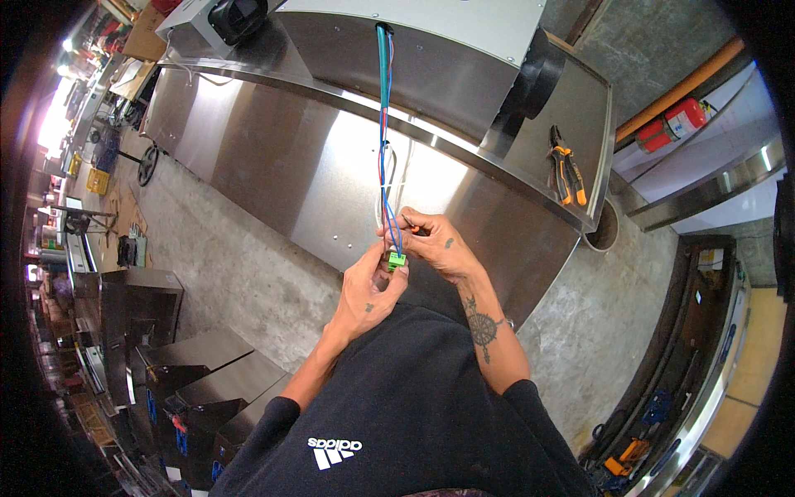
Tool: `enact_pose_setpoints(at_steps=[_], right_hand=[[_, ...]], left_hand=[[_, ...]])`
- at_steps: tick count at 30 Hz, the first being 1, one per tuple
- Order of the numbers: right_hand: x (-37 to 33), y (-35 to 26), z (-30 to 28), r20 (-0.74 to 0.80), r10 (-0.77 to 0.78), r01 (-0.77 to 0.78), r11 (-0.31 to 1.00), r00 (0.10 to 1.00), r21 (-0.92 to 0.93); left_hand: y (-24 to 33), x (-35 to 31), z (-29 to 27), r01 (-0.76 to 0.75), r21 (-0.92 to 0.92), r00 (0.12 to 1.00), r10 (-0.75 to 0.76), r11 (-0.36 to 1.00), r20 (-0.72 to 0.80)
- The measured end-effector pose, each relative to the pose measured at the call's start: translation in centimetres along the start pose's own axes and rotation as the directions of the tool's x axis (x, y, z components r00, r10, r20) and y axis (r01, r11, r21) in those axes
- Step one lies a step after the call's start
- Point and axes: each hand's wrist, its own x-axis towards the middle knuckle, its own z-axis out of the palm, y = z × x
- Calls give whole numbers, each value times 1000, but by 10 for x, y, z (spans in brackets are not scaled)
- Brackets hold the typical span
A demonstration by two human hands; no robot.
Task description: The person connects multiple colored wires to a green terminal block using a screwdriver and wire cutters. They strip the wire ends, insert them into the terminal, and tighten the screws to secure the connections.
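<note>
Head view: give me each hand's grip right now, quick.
Left hand: closed, fingers holding the green connector.
Right hand: closed on a small orange-and-black item, mostly hidden, exact kind unclear.

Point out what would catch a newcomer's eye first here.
Most likely the small bright green connector near the centre, held in the left hand, with the right hand close beside it holding a partly hidden orange object. Next, the coloured wires running down to it from the metal housing at the top. Orange-and-black pliers on the metal surface and a red fire extinguisher stand out at upper right.
</note>
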Motion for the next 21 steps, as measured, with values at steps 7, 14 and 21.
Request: enact_pose_setpoints(at_steps=[7,14,21], right_hand=[[4,-4,-4,87,12,-23,992,996,126],[4,-1,-8,92,26,-32,997,995,65],[-3,5,-8,-94,-38,34,999,995,-42]], left_hand=[[-3,1,0,13,18,1000,-14,1000,19],[1,2,-2,98,-49,994,-95,994,62],[-22,-2,-1,208,-287,978,-190,935,89]])
